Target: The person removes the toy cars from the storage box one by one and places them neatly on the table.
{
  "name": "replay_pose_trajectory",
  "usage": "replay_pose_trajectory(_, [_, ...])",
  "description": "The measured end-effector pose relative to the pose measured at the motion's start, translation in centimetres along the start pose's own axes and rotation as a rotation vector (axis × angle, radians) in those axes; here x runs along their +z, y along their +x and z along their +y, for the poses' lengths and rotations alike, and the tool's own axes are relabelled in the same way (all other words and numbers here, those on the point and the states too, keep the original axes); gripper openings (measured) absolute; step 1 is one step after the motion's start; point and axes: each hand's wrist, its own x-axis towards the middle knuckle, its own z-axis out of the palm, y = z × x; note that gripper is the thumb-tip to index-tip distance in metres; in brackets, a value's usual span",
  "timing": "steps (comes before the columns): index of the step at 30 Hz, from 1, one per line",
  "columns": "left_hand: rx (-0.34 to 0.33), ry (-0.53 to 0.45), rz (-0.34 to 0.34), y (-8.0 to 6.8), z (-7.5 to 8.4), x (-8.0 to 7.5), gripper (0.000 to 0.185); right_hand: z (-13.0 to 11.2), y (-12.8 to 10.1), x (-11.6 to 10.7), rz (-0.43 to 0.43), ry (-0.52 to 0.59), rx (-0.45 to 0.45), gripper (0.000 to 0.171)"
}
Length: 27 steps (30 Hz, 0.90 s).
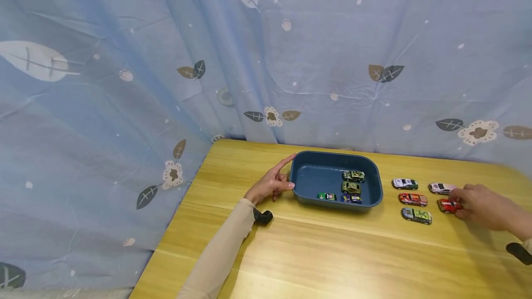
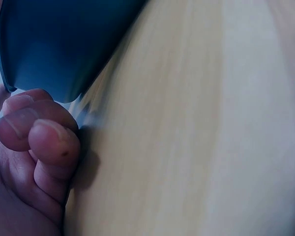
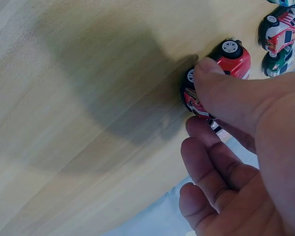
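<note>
Right hand [image 1: 482,206] pinches red toy car [image 1: 449,206] right of blue tray [image 1: 299,183], left hand [image 1: 272,183] braces tray rim with index finger extended; likely pickup step, needing lift toward tray.

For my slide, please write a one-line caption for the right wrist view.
Right hand pinches a red toy car on the wooden table, other toy cars nearby.

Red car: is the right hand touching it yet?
Touching. The right wrist view shows the right hand with its thumb pressed on the red car.
</note>
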Motion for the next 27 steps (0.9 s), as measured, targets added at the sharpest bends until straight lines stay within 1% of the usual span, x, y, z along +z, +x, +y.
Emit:
replay_pose_trajectory(6, [0.001, 0.005, 0.0, 0.0, -0.1, 0.0, 0.089, -0.1, 0.1, -0.1, -0.028, -0.015, 0.046, 0.036])
replay_pose_trajectory(11, [0.0, 0.0, -0.004, 0.1, -0.1, 0.1, 0.09, 0.1, 0.0, -0.3, -0.029, 0.028, 0.104, 0.045])
replay_pose_trajectory(14, [0.0, -0.004, -0.006, 0.2, -0.2, 0.1, 0.091, 0.2, -0.1, -1.0, -0.012, 0.041, 0.115, 0.045])
replay_pose_trajectory(17, [0.003, -0.002, 0.002, 0.2, -0.2, 0.0, 0.09, -0.1, -0.1, -2.2, 0.025, 0.038, 0.1, 0.04])
replay_pose_trajectory(21, [0.003, 0.003, 0.018, 0.2, -0.3, -0.1, 0.089, -1.3, 0.5, -3.8, 0.113, 0.038, 0.076, 0.038])
replay_pose_trajectory(24, [0.002, 0.003, 0.017, 0.2, -0.3, -0.2, 0.089, -2.9, 1.7, -4.7, 0.185, 0.043, 0.065, 0.037])
replay_pose_trajectory(27, [0.001, 0.0, 0.011, 0.2, -0.2, -0.2, 0.09, -5.0, 3.1, -5.3, 0.244, 0.079, 0.038, 0.033])
